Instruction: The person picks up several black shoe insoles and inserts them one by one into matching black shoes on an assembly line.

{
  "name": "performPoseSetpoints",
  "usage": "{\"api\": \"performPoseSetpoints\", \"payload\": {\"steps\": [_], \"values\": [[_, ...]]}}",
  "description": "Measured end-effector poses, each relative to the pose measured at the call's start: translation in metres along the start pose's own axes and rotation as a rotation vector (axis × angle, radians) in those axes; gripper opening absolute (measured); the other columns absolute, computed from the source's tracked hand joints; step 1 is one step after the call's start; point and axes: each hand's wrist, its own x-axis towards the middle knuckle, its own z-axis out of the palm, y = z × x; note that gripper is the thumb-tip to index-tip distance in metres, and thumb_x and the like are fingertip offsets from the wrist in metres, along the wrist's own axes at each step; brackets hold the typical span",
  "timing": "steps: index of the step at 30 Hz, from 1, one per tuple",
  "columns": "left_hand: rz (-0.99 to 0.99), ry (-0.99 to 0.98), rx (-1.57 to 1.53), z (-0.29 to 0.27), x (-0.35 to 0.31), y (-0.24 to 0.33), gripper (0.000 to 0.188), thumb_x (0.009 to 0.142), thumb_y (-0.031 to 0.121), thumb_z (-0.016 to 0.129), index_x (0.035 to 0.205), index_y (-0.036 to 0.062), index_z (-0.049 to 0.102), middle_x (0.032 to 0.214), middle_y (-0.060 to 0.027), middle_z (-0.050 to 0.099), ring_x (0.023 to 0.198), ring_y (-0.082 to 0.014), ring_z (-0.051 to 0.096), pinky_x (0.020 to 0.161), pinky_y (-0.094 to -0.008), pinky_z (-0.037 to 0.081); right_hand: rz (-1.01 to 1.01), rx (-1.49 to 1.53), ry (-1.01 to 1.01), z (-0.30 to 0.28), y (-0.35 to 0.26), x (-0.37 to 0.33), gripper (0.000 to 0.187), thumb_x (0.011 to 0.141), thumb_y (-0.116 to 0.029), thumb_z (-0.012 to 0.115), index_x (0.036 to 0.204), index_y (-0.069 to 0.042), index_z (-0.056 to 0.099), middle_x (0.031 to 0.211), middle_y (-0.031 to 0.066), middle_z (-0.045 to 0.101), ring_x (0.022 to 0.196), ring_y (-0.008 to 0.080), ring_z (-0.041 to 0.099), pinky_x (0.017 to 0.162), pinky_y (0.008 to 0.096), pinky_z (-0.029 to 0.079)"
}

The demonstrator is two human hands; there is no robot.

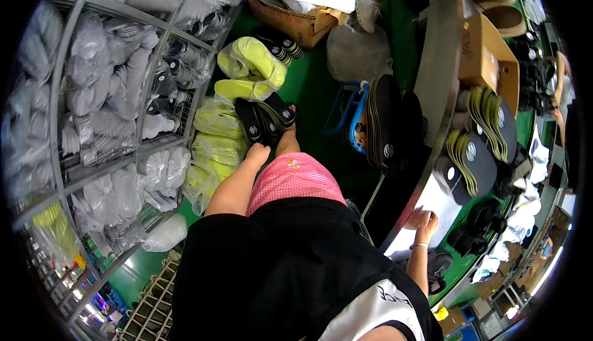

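Note:
My left hand is low beside my bare leg, its fingers curled at the near end of several black insoles fanned in stacks; whatever lies inside the fingers is hidden. My right hand rests on the pale, shiny bench at the right, fingers bent together, nothing visible in them. Farther along that bench, nearest to this hand, stand stacks of black insoles with yellow-green edges. Bagged yellow-green insoles lie left of the black ones, with another clear-wrapped yellow-green bundle beyond.
A grey metal rack full of bagged grey insoles lines the left. A blue-framed stool stands by more upright black insoles. Cardboard boxes are at the back and on the bench. Another person's foot shows ahead.

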Motion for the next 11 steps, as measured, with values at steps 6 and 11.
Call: {"api": "performPoseSetpoints", "payload": {"steps": [6,11], "values": [[0.168,0.016,0.02,-0.008,0.095,0.092,0.031,0.075,0.03,0.052,0.088,0.0016,0.055,0.083,-0.0154,0.059,0.082,-0.0305,0.056,0.071,-0.036,0.043,0.415,-0.102,0.393,0.039,-0.007,0.013,0.03,0.079,-0.023,0.042,0.065,0.002,0.047,0.054,0.0106,0.049,0.047,0.0198,0.04,0.048,0.0341,0.035],[0.101,-0.065,0.372,0.016,0.169,0.096,0.03,0.076,0.026,0.049,0.101,0.0087,0.052,0.109,-0.012,0.05,0.103,-0.0284,0.046,0.079,-0.0408,0.041,0.409,-0.238,0.388,0.006,0.024,0.007,0.037,0.084,-0.026,0.039,0.089,0.01,0.047,0.088,0.0213,0.05,0.077,0.0296,0.049,0.072,0.0387,0.04]]}}
